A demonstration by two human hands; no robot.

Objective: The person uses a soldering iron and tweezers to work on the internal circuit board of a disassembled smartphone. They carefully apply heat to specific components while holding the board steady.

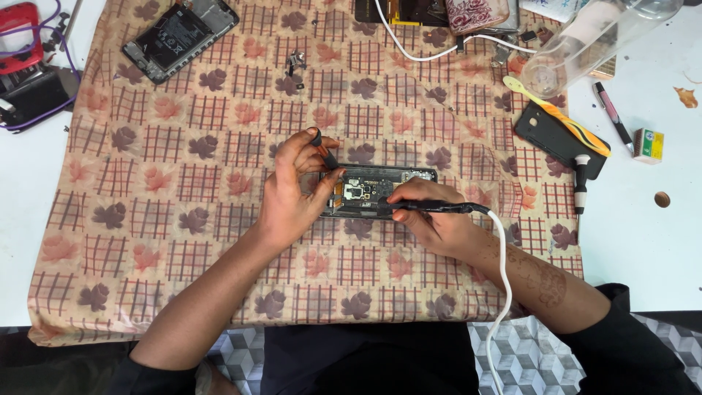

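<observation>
An opened phone (376, 190) with its back off lies on the patterned cloth (219, 219), circuit parts showing. My left hand (292, 190) rests on the phone's left end and pinches a small black tool (324, 150) between thumb and fingers. My right hand (431, 219) lies at the phone's right end and grips a thin black pen-shaped tool (431, 208) whose tip points at the phone's inside. A white cable (503, 278) runs from that tool down over my right forearm.
Another opened phone (179, 36) lies top left. A black phone case (559, 139), an orange-yellow toothbrush (559, 117), a screwdriver (580, 183), a pen (613, 117), a small box (648, 144) and a clear plastic bottle (592, 40) sit at right. Devices with purple cable (33, 66) are far left.
</observation>
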